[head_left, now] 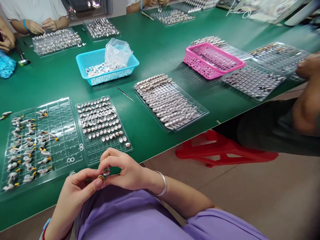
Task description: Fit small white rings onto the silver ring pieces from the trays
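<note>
My left hand [78,188] and my right hand [123,170] meet at the table's front edge, fingertips almost touching. Pinched in my left fingers is a small ring-shaped piece [101,178] with an orange and dark middle. A small whitish oval piece [106,172] is between my right thumb and fingers, against the first; whether they are joined I cannot tell. Just beyond lies a clear tray of white oval pieces [100,120], dark inside. To its left a larger clear tray [60,125] holds bird-like white, grey and yellow parts and a few white rings [70,160].
A tray of pale slender parts [170,103], thin metal tool [124,93], blue basket [107,78] with a plastic bag and pink basket [212,63] stand farther off. Co-workers' hands [42,26] work across the table; a person's arm [307,93] and red stool [225,150] are right.
</note>
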`<state>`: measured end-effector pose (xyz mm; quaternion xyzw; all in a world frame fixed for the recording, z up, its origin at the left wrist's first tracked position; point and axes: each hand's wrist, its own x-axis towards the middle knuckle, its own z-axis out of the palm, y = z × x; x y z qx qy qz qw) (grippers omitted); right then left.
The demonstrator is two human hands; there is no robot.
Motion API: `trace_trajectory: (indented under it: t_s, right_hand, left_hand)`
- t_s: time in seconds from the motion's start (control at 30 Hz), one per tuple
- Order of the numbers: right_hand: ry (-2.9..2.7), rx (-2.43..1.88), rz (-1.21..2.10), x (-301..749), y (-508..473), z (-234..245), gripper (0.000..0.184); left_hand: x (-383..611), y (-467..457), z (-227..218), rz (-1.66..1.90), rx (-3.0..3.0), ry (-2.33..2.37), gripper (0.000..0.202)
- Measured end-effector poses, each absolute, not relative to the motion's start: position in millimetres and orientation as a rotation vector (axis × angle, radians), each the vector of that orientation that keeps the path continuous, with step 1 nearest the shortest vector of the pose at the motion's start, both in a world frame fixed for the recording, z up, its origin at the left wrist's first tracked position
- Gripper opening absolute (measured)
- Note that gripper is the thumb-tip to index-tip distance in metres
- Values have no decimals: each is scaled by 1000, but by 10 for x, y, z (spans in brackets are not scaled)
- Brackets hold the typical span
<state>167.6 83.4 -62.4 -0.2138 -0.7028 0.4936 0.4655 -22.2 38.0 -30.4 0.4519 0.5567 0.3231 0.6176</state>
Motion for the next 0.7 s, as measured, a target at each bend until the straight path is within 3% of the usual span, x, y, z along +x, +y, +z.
trace_trajectory:
  t_s: [0.37, 0.7]
  right_hand:
    - [-1744, -567, 1304, 1736, 850, -595, 12]
    - [-1890, -577, 1098, 1824, 827, -505, 13]
  left_hand:
    - [-214, 345, -261, 854, 1335, 1423, 15]
    - [-165, 327, -254, 905, 1601, 1495, 9]
